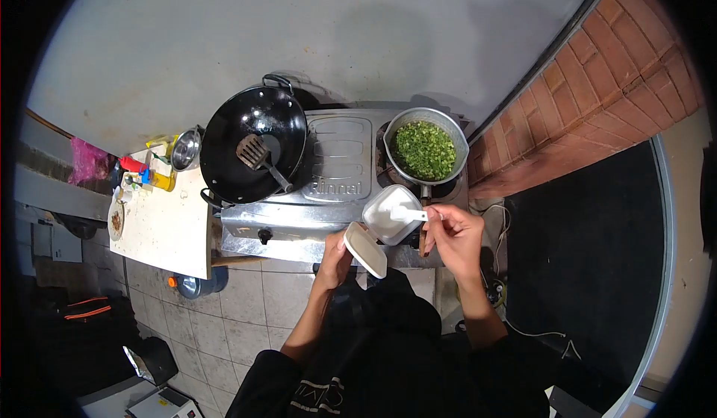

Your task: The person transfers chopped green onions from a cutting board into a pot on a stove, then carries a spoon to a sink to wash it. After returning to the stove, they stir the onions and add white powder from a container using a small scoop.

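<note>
My left hand [333, 260] holds a pale square lid [365, 251] tilted at the stove's front edge. In my right hand [454, 235] is the handle of a small white spoon [409, 214], its bowl over a square container [388, 228] of white powder or grains. The container is right beside the lid, in front of a metal pot [464, 149] that holds chopped greens [425, 150]. What supports the container is hard to make out. The pot sits on the right burner of the stove [340, 157].
A black wok [216, 145] with a slotted spatula [255, 152] in it is on the left burner. Farther left, a pale table [168, 228] bears a metal bowl [186, 150], bottles and a plate. A blue water jug [198, 284] lies below. Brick wall [582, 89] at right.
</note>
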The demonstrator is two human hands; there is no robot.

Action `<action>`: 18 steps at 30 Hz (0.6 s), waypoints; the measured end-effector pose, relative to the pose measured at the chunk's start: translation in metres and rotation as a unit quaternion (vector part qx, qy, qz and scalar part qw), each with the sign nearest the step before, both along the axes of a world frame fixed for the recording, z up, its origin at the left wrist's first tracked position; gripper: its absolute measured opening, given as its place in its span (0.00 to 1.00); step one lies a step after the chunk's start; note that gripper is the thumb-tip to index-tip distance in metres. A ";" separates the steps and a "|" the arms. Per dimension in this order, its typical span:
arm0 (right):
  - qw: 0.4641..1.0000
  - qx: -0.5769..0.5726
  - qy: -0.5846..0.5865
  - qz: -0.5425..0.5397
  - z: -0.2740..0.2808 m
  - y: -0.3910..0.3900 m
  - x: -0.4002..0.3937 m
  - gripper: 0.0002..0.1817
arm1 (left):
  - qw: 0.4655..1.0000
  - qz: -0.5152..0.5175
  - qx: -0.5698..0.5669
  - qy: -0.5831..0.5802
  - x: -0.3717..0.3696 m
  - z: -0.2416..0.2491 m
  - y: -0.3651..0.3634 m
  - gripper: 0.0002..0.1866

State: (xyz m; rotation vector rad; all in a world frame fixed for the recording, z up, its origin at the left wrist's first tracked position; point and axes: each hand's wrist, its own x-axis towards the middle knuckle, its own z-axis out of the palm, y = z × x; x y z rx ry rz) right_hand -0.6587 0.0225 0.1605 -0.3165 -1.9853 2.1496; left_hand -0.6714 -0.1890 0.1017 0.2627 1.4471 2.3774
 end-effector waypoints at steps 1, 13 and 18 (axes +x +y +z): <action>1.000 -0.018 -0.004 0.022 0.000 0.000 0.000 0.06 | 1.000 0.004 0.001 -0.003 0.001 0.002 0.000 0.33; 0.999 0.023 -0.010 0.019 0.007 0.000 0.003 0.07 | 1.000 -0.001 0.007 -0.005 0.000 0.004 0.003 0.33; 1.000 0.019 0.007 0.002 0.005 0.002 0.004 0.07 | 1.000 -0.005 0.007 -0.014 0.000 0.002 0.001 0.33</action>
